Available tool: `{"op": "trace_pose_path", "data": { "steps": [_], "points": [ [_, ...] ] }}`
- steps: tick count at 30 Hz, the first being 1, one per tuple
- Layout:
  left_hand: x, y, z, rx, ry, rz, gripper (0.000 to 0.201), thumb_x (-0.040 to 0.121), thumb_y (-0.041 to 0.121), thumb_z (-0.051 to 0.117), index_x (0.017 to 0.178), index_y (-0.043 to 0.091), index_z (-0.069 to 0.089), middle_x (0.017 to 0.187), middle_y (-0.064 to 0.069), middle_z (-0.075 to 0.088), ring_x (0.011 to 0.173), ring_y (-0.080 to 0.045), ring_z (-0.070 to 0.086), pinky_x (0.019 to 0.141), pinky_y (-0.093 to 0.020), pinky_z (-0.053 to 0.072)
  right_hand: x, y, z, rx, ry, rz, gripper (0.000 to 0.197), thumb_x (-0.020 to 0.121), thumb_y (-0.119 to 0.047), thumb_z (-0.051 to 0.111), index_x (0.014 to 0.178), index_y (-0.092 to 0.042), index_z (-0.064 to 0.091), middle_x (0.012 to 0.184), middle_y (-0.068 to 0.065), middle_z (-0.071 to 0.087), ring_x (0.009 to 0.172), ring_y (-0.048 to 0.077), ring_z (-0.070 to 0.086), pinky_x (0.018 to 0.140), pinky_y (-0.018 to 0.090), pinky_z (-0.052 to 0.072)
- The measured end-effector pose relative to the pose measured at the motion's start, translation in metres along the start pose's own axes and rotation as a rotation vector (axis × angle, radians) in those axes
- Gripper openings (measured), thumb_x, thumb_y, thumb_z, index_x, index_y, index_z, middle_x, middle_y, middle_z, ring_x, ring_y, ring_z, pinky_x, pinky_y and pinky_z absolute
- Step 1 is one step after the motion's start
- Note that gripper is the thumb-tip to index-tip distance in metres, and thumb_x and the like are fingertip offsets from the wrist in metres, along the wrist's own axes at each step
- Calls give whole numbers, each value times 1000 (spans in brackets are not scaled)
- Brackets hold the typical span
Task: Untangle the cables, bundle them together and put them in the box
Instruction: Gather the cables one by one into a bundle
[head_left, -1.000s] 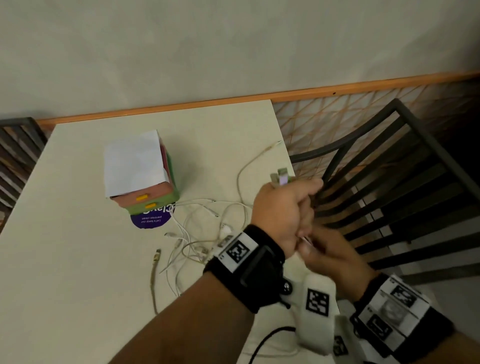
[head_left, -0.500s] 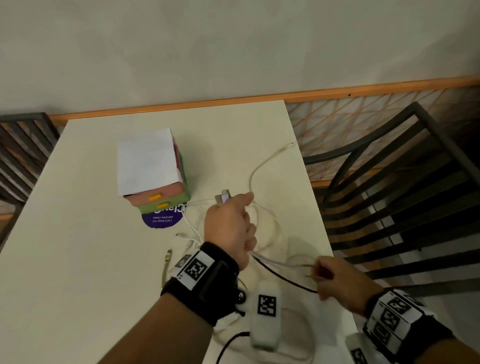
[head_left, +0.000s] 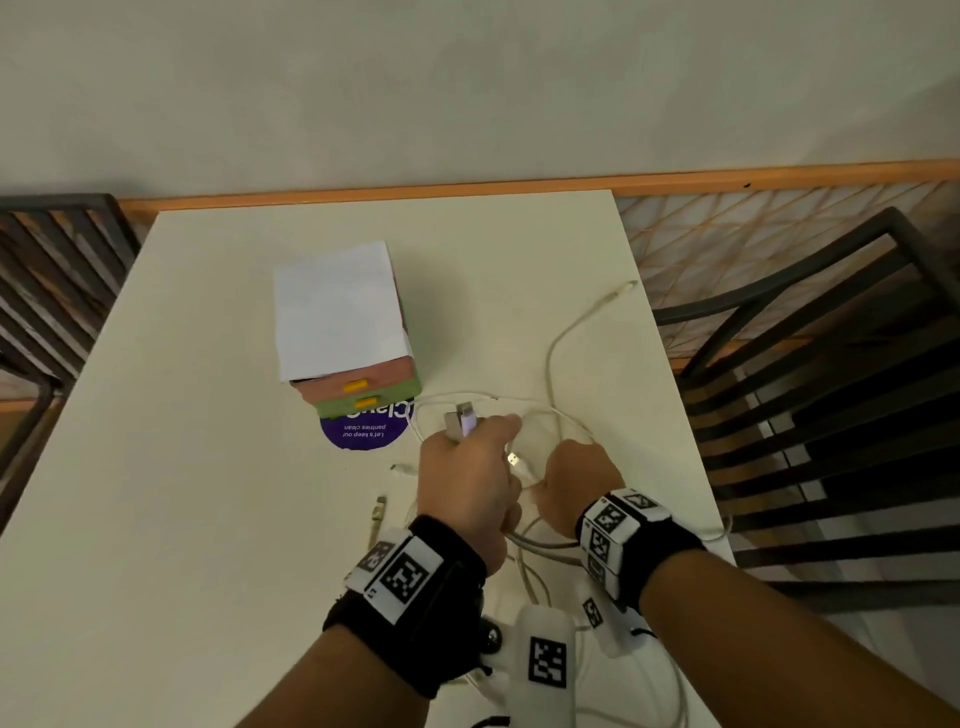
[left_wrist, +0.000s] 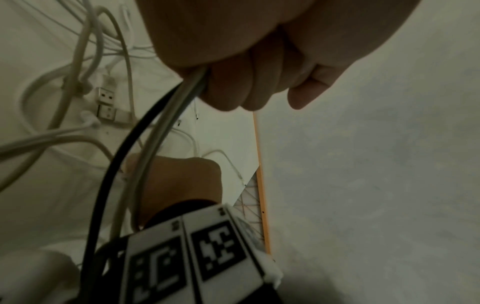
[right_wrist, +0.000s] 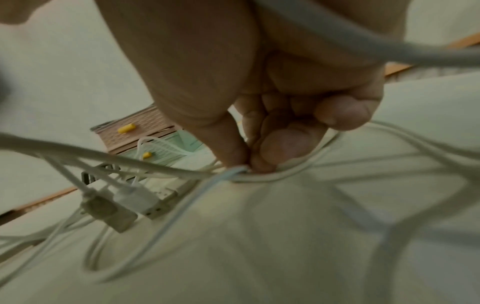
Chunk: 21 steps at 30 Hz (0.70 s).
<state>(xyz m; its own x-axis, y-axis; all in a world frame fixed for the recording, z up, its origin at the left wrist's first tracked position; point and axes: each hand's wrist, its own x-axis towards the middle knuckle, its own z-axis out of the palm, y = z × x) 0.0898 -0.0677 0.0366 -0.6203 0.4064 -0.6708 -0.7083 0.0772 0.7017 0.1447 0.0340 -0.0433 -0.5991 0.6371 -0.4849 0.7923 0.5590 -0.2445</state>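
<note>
Several white and beige cables (head_left: 550, 374) lie tangled on the cream table (head_left: 208, 467), right of a stacked pink and green box (head_left: 358, 384) with a white paper top. My left hand (head_left: 467, 467) grips a bunch of cables in a fist, with two USB plugs (head_left: 461, 419) sticking out above it. In the left wrist view a white and a black cable (left_wrist: 155, 131) run out of the left hand (left_wrist: 233, 82). My right hand (head_left: 576, 475) sits just right of it. In the right wrist view the right hand (right_wrist: 246, 164) pinches a thin white cable (right_wrist: 221, 176) against the table.
A purple round label (head_left: 363, 431) lies under the box. Dark slatted chairs stand at the right (head_left: 810, 415) and left (head_left: 47, 312) table edges. A loose beige plug (head_left: 379, 512) lies left of my left wrist. Two more USB plugs (right_wrist: 124, 203) lie near the box.
Both hands came down from over the right table edge to the cable pile. The left hand moved left with its plugs. The right hand drew apart, then came forward beside it and pinched a cable.
</note>
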Motion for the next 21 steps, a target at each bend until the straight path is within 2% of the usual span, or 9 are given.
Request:
{"op": "trace_pose_path", "data": {
  "steps": [2, 5, 8, 9, 12, 15, 16, 18, 21],
  "points": [
    [2, -2, -2, -5, -10, -4, 47, 88, 12, 62, 61, 22, 25, 57, -3, 13, 44, -15, 12, 51, -29, 12, 1, -2, 0, -13, 23, 14, 20, 88, -22, 58, 102, -8, 62, 107, 11, 69, 99, 27, 67, 74, 29, 52],
    [6, -4, -3, -13, -16, -7, 47, 89, 11, 61, 61, 21, 25, 58, -3, 12, 44, -14, 11, 50, -28, 12, 1, 1, -10, 28, 41, -70, 21, 89, -19, 49, 102, -9, 63, 106, 9, 68, 103, 28, 64, 76, 29, 49],
    [8, -5, -4, -13, -9, -31, 47, 91, 14, 61, 60, 21, 25, 53, -1, 17, 42, -15, 14, 48, -27, 14, 0, 8, -26, 86, -7, -175, 35, 91, -15, 45, 124, -11, 58, 118, 9, 63, 114, 27, 57, 89, 29, 45],
    [9, -5, -4, -15, -2, -39, 47, 91, 15, 61, 61, 21, 26, 53, -1, 18, 42, -15, 14, 48, -27, 15, 0, 10, -30, 83, -32, -204, 34, 91, -14, 45, 122, -10, 58, 112, 10, 63, 111, 28, 57, 86, 29, 44],
    [11, -6, -1, -22, 8, -48, 45, 91, 16, 62, 64, 22, 26, 53, -1, 19, 41, -15, 16, 47, -26, 17, 0, 16, -37, 120, -21, -171, 19, 86, -15, 47, 91, -4, 62, 84, 6, 62, 92, 29, 60, 69, 30, 44],
    [13, -9, 4, -17, -12, -13, 49, 90, 13, 65, 78, 29, 20, 62, -3, 12, 42, -16, 14, 44, -24, 17, -2, 24, -43, 206, 84, -105, 23, 85, -22, 55, 88, -6, 70, 87, 6, 70, 86, 24, 64, 69, 28, 49],
    [14, -10, 5, -17, -29, 5, 52, 89, 12, 67, 75, 29, 20, 62, -3, 11, 43, -16, 14, 43, -23, 17, -6, 26, -46, 277, 143, -113, 18, 85, -24, 58, 83, -12, 70, 83, 2, 71, 83, 21, 65, 68, 27, 49],
    [16, -10, 8, -23, -80, 37, 58, 86, 11, 74, 61, 25, 24, 55, 1, 12, 43, -16, 13, 41, -22, 19, -16, 28, -51, 532, 211, -192, 7, 84, -24, 64, 78, -22, 67, 73, -5, 70, 73, 17, 66, 68, 30, 53],
    [20, -11, 10, 0, -147, 73, 56, 80, 17, 81, 57, 21, 30, 49, 3, 20, 42, -14, 17, 39, -21, 22, -37, 23, -60, 758, 186, -397, 10, 85, -19, 69, 76, -18, 67, 66, 2, 70, 62, 20, 66, 64, 42, 57]
  ]
}}
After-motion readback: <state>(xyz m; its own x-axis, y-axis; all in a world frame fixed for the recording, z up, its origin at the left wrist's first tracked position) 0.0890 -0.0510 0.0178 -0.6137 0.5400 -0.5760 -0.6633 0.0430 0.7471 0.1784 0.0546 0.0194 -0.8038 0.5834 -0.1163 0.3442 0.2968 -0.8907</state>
